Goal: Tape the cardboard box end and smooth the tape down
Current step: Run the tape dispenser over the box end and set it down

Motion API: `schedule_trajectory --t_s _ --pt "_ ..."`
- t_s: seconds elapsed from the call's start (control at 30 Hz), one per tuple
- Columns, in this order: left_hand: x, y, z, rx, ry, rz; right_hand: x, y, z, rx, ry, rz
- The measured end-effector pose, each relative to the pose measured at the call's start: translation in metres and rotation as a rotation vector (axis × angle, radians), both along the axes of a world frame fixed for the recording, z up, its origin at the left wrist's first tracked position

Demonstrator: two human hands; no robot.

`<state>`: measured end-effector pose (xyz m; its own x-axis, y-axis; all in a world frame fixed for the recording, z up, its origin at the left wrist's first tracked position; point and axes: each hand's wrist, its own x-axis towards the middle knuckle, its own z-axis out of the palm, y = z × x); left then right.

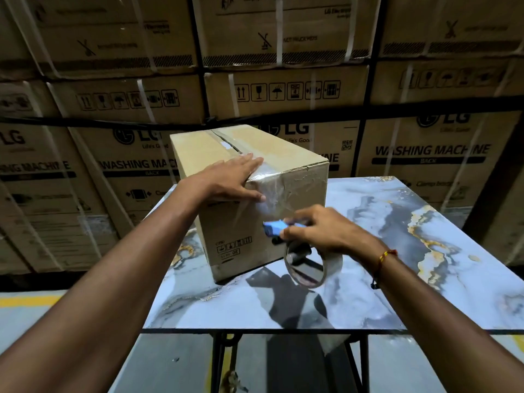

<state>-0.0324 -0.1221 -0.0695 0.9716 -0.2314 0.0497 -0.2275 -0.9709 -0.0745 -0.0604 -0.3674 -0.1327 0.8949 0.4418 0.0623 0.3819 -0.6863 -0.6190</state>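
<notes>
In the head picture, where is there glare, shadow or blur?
Head view: glare on the clear tape at the cardboard box corner; a dark shadow on the table under the tape roll; the right hand slightly motion-blurred; wide-angle bending at the edges.

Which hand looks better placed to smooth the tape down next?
Probably the left hand: it lies flat and empty on the box beside the tape. The right hand holds a blue cutter.

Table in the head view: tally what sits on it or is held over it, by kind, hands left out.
Cardboard box: 1
Clear tape roll: 1
Blue cutter: 1
Total: 3

The left hand lies flat on the box's top edge. The right hand holds both cutter and roll.
</notes>
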Motion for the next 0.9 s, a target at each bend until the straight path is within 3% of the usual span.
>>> schedule_trajectory --t_s 0.2,0.53,0.9 --pt "-0.001 0.003 0.000 0.014 -0.011 -0.012 0.005 -0.013 -0.041 -0.024 -0.007 -0.052" --pt "-0.014 0.022 0.001 0.160 -0.139 -0.046 0.004 -0.038 -0.080 -0.572 -0.662 0.118" --pt "-0.027 0.022 0.000 0.283 -0.282 -0.075 -0.002 -0.050 -0.128 -0.420 -0.813 0.074"
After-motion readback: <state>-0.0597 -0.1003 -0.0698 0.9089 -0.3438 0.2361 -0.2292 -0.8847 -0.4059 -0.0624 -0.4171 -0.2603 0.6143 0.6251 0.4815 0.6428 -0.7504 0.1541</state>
